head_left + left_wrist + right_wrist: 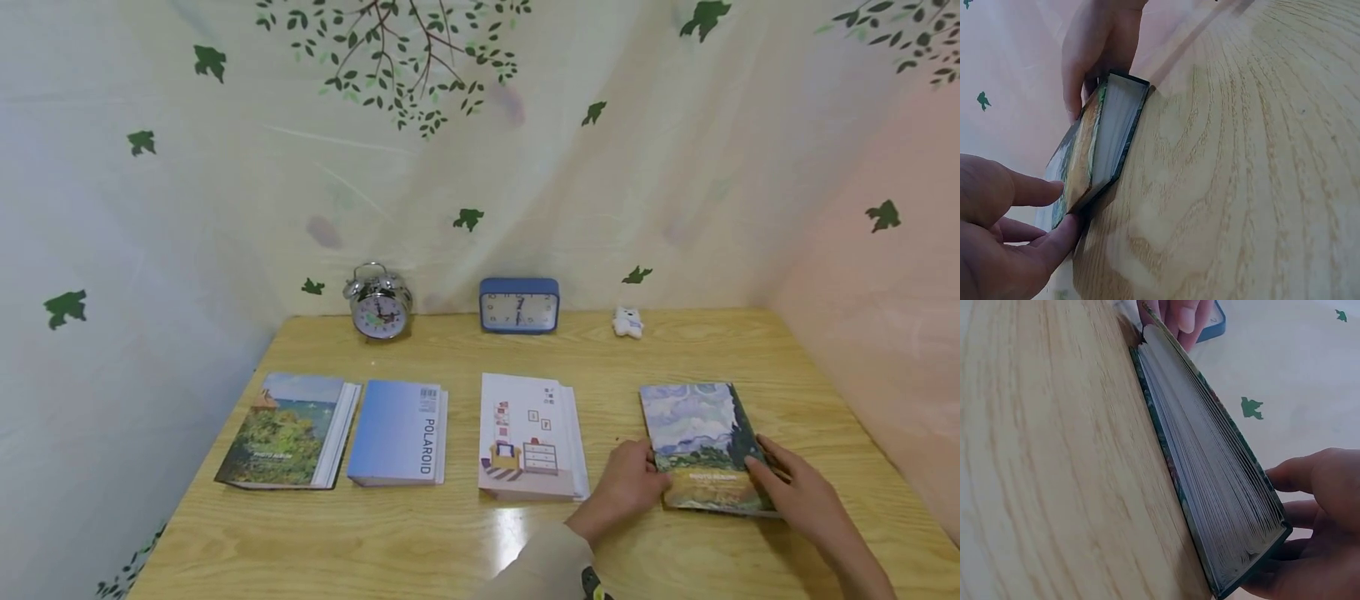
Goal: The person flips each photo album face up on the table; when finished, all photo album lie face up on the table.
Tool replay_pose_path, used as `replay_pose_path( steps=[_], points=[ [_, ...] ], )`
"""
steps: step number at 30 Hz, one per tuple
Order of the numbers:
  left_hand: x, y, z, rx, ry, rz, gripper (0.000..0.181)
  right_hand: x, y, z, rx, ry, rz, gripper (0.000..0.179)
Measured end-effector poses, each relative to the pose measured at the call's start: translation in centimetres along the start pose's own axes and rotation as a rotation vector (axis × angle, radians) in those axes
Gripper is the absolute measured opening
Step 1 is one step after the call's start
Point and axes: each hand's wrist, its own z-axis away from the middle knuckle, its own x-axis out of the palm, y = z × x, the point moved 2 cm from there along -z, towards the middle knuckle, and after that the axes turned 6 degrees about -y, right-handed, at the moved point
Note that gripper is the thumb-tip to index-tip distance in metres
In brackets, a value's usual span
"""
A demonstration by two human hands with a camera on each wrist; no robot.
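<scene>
A photo album with a painted landscape cover lies at the right of the wooden table, both hands on it. My left hand pinches its left edge, the thumb on the cover; in the left wrist view that hand holds a corner. At the opposite side my right hand grips the album along the spine, thumb over the cover. In the right wrist view the right hand's fingers wrap the thick spine end, and the page block fans thinner toward the left hand.
Left of it lie a white album with a furniture drawing, a blue Polaroid album and another landscape album. Along the back stand a silver alarm clock, a blue clock and a small white figure, before a leaf-patterned curtain.
</scene>
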Motion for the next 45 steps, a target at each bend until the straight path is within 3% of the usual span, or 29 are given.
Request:
replay_pose_path(
  steps=[6, 11, 15, 23, 28, 34, 36, 41, 45],
  points=[
    [0.0, -0.1, 0.2, 0.100, 0.021, -0.065, 0.027, 0.0, 0.2, 0.0, 0.053, 0.039, -0.090, 0.077],
    [0.0, -0.1, 0.1, 0.162, 0.057, -0.168, 0.022, 0.2, 0.6, 0.0, 0.065, 0.151, -0.191, 0.073],
    [0.1, 0.1, -0.1, 0.146, 0.067, -0.239, 0.026, 0.0, 1.1, 0.3, 0.075, 0.188, -0.232, 0.071],
    [0.3, 0.6, -0.5, 0.085, 0.065, -0.363, 0.030, -0.7, 0.6, 1.1, 0.011, 0.113, -0.343, 0.072],
    [0.9, 0.9, -0.5, 0.065, 0.063, -0.351, 0.049, -1.0, 0.5, 1.4, -0.088, 0.125, -0.392, 0.065],
    [1.1, 1.6, -0.3, 0.140, 0.085, -0.409, 0.059, -1.7, 0.4, 1.4, -0.120, 0.135, -0.328, 0.066],
    [1.1, 1.8, -0.3, 0.145, 0.076, -0.401, 0.061, -1.9, 0.4, 1.3, -0.161, 0.147, -0.386, 0.065],
    [1.2, 2.1, -0.4, 0.107, -0.002, -0.316, 0.066, -2.1, 0.4, 1.0, -0.250, 0.109, -0.687, 0.056],
    [1.2, 2.0, -0.7, 0.110, -0.059, -0.204, 0.067, -2.3, -0.3, 1.1, -0.251, 0.084, -0.712, 0.053]
  ],
)
